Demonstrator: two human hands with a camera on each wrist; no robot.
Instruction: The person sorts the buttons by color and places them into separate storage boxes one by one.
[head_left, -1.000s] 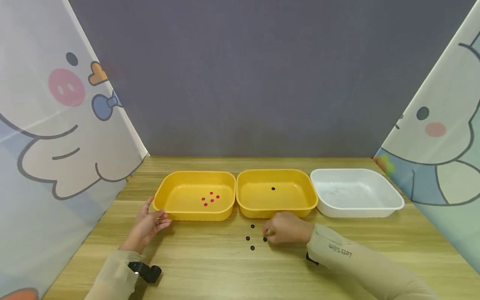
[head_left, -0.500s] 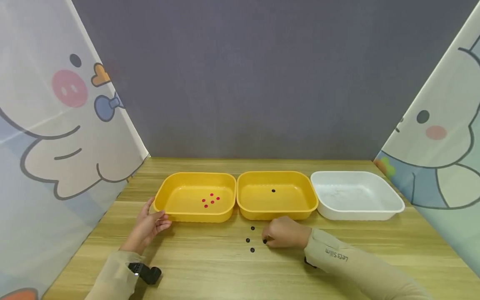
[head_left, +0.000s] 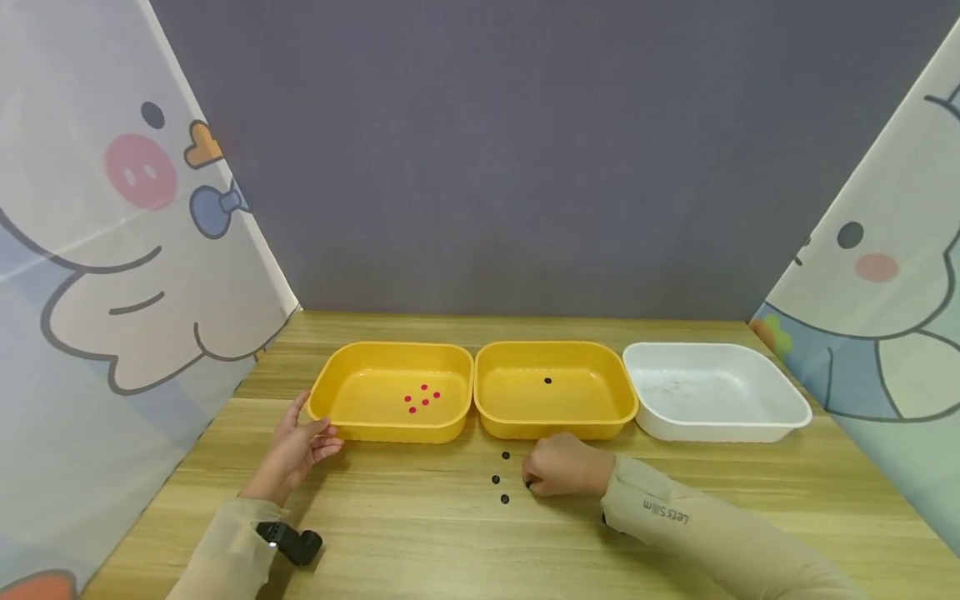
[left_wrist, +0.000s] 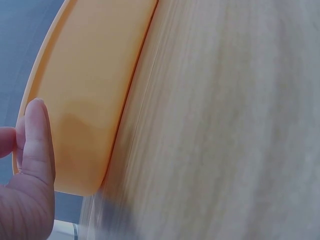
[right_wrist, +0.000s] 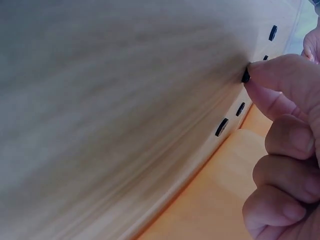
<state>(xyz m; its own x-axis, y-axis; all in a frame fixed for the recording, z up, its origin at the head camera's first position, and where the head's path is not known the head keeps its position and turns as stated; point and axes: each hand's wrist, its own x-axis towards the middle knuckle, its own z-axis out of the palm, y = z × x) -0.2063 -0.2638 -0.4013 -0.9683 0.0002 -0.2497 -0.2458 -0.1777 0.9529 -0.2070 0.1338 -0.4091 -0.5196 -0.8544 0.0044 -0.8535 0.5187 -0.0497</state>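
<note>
Right hand: thumb and index finger pinch 1 black disc, the other fingers folded toward the palm. Over the last 1.0 s this hand has shifted slightly leftward; the disc, earlier in plain sight beside the fingertips, is now mostly covered by them. The change suggests that work on this disc has reached the grasp; whether it is clear of the tabletop cannot be told. Left of the hand lie 3 loose black discs, unmoved; the right wrist view shows a 4th, probably screened by the hand from above. Just beyond the hand stands the middle yellow tray, its content unchanged at 1 black disc. Beyond and to the right stands the white tray. Farther left, the left yellow tray contains 5 red discs; the left hand grips its near left corner, as before.
</note>
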